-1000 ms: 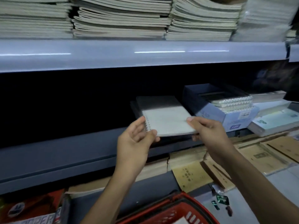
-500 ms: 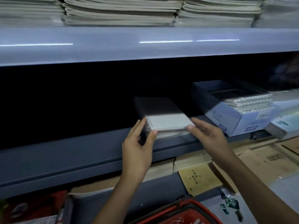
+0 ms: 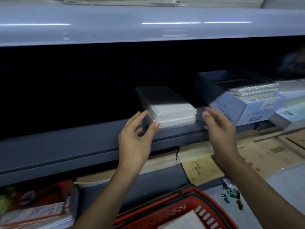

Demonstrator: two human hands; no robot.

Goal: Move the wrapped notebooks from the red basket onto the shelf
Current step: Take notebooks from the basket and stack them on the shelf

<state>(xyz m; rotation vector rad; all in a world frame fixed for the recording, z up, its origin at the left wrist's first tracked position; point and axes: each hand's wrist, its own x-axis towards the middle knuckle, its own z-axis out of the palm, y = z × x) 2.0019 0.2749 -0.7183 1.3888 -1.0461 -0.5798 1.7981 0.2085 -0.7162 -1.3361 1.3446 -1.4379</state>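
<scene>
A stack of white wrapped notebooks (image 3: 175,114) lies on the dark grey shelf (image 3: 74,144), its back half in shadow. My left hand (image 3: 137,139) is at the stack's front left corner, fingers spread, the thumb tip just at the wrapping. My right hand (image 3: 221,128) hovers a little to the right of the stack, fingers apart, not touching it. The red basket (image 3: 173,210) sits at the bottom edge, below my arms, with a pale wrapped item (image 3: 183,220) showing inside it.
An open blue-grey box of spiral notebooks (image 3: 239,103) stands on the shelf right of the stack. Brown paper booklets (image 3: 203,169) lie on the lower level. Red-covered packs (image 3: 38,205) sit at bottom left. A lit shelf edge (image 3: 148,22) runs overhead.
The notebook I carried in both hands now rests on top of the stack on the shelf. Both hands have let go and opened, the right one drawing away to the side.
</scene>
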